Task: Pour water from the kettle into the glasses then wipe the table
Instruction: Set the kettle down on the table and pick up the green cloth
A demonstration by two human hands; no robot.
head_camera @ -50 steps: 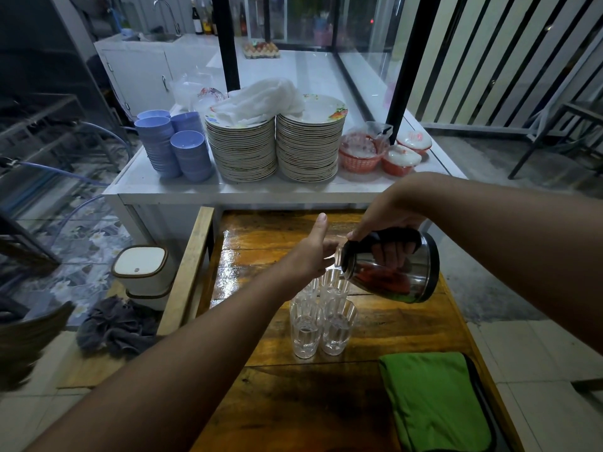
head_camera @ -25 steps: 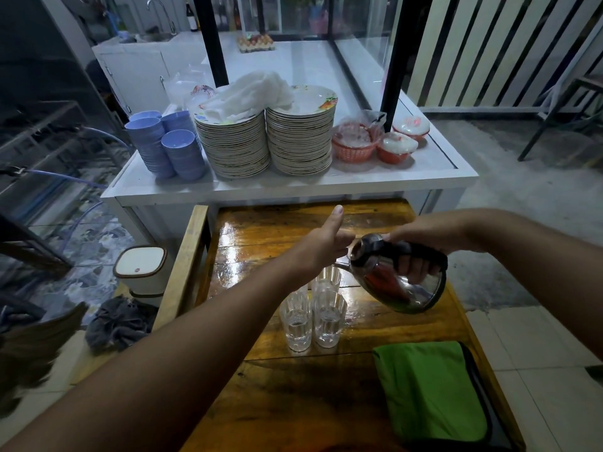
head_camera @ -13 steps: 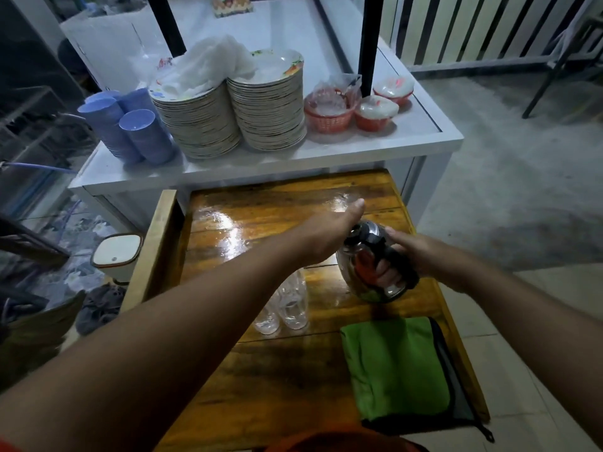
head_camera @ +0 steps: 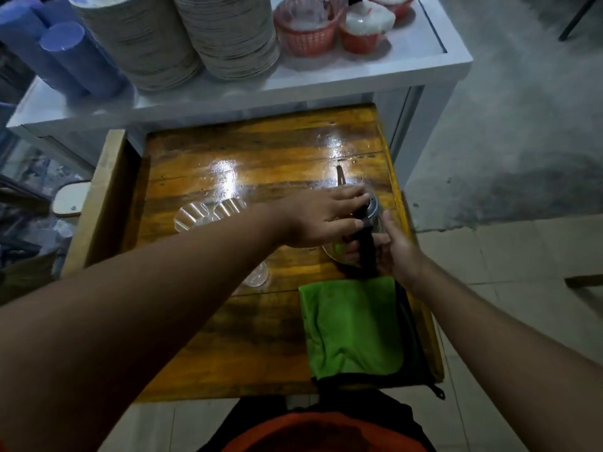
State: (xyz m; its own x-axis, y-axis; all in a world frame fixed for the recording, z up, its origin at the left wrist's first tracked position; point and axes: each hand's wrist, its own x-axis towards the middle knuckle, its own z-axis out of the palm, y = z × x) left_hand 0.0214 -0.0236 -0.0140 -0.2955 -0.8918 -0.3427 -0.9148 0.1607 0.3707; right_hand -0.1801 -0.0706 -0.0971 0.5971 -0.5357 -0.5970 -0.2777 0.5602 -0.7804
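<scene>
Kettle [head_camera: 365,236]: upright near table [head_camera: 261,337] right edge, right hand [head_camera: 396,252] grip clasping its handle, left hand [head_camera: 321,218] pressing the lid; glasses [head_camera: 208,213] left; pouring seemingly finished, wiping calls for green cloth [head_camera: 352,324].

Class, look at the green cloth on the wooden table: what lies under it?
Under the green cloth a dark flat thing shows along its right and near edges, resting on the wooden table. The cloth covers the rest, so what it is stays unclear.
</scene>
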